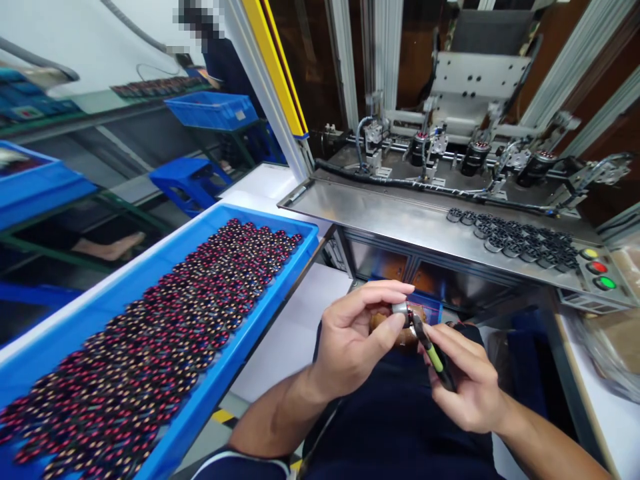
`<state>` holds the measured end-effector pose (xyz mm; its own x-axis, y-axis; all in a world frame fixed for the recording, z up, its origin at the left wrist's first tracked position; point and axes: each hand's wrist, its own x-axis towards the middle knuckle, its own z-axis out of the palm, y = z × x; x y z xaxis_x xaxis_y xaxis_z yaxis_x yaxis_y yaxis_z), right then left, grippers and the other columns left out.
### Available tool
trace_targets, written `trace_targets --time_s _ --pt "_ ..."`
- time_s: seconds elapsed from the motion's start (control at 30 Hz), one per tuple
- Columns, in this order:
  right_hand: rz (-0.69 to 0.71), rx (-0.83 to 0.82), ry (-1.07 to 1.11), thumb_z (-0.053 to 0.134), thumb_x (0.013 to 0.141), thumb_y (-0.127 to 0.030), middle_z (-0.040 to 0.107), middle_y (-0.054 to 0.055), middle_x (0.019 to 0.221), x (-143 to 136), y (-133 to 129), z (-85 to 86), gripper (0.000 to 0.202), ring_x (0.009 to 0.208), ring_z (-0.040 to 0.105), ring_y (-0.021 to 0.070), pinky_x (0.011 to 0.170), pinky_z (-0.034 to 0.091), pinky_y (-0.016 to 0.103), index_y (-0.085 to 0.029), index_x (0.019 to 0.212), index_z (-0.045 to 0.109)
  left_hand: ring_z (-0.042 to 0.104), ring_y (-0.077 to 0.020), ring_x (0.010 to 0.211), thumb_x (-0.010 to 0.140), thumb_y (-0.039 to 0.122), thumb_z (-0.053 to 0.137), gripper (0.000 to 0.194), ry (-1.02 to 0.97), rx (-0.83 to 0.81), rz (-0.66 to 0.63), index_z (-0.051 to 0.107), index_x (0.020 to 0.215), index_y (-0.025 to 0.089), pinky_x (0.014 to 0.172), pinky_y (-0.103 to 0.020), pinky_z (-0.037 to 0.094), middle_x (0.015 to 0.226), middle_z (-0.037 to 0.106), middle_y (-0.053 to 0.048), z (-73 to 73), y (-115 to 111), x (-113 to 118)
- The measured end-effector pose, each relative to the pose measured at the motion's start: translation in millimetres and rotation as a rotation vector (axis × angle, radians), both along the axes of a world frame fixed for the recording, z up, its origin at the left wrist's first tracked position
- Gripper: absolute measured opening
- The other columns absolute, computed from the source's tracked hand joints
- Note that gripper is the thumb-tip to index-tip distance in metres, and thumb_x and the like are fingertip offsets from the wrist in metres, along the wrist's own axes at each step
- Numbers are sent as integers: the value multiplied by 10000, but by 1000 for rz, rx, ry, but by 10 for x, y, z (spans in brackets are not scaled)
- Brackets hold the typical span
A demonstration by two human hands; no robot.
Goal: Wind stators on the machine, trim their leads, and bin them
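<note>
Head view: left hand (357, 333) has thumb and fingers nearly closed in a pinch on a small silver-and-dark cylindrical part (399, 308). Right hand (465, 373) has its fingers curled round a black-and-lime handled tool (436, 357), tip right at the part; can't tell if the tool's jaws are closed on it. Part sits above the lap, off the front edge of the steel worktop (370, 203), right of the blue tray's (240, 330) far right corner.

Tray: packed with small dark round pieces (165, 327) showing red and copper-coloured spots, far end down to the near left; bare blue at the near left corner.

Steel worktop: cluster of black rings (525, 240) at the right end, running to the front edge. Past that end, yellow button (590, 254), red button (597, 267), green button (605, 283) on a panel. Behind the back edge, three red-topped black cylinders (475, 159) among the machine's fixtures.

Writing: pale label (27, 113) on blue stuff far left, too blurred to read. Co-worker (230, 67) in dark clothing upper left, by a blue bin (215, 112).
</note>
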<state>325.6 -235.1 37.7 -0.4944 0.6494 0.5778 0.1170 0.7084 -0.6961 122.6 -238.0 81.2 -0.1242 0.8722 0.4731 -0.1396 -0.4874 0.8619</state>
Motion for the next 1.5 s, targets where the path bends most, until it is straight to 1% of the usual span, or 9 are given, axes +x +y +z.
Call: trace_targets --time_s 0.17,0.3,0.4,0.57,0.8,1.0,1.17,1.3,1.5 --pt "-36 -10 -37 554 777 -22 700 74 913 43 -9 0 727 789 708 212 752 630 344 -223 1474 505 753 -222 1024 848 117 730 178 25 0 26 773 1001 197 883 -309 622 1088 796 -98 -9 -14 2" --pt "-49 8 -67 577 781 -52 680 143 1229 60 -16 -37 744 1101 698 279 915 613 387 -212 1501 475 745 -213 1038 845 103 725 215 57 24 29 771 1022 216 909 -310 615 1096 794 -84 -16 -42 -5" --pt "-40 13 -50 574 772 -52 658 144 1291 48 -23 -52 776 1207 656 300 964 597 407 -214 1521 455 734 -197 1058 841 77 719 269 78 34 15 767 1051 237 941 -297 599 1118 789 -66 -24 -63 -11" --pt "-44 -13 -23 578 774 -44 670 136 1253 14 -22 -6 780 1129 679 283 858 620 353 -240 1519 462 735 -222 1049 837 85 721 267 101 44 -3 763 1058 228 942 -334 600 1130 783 -84 -18 -83 -12" --pt "-14 -41 10 563 775 -33 680 87 968 -16 -27 50 751 823 680 213 736 621 359 -233 1496 493 717 -211 1079 842 67 708 311 123 44 -20 752 1089 252 969 -332 581 1148 773 -68 -47 -106 -20" --pt "-105 2 -35 571 763 -35 756 103 1068 62 -30 35 749 821 741 216 767 636 337 -230 1485 532 717 -247 1092 837 105 727 258 155 40 -6 761 1060 229 966 -369 583 1150 772 -103 -75 -78 -33" --pt "-237 -105 -66 600 797 -62 738 123 1232 166 7 28 660 962 758 242 882 633 368 -234 1434 586 698 -285 1158 800 119 778 338 253 154 6 749 1115 237 912 -375 605 1313 702 -144 -95 -17 -85" --pt "-228 -195 -87 623 798 -93 754 114 1125 268 13 39 634 894 746 226 854 630 359 -224 1418 599 677 -295 1187 730 126 846 602 348 275 91 661 1293 233 967 -418 600 1325 686 -165 -142 31 -119" --pt "-197 -282 -96 594 809 -57 702 61 927 361 -84 159 672 736 690 162 760 619 290 -265 1447 559 741 -237 1055 709 81 843 579 529 435 180 684 1251 210 937 -348 625 1242 733 -124 -138 48 -132"
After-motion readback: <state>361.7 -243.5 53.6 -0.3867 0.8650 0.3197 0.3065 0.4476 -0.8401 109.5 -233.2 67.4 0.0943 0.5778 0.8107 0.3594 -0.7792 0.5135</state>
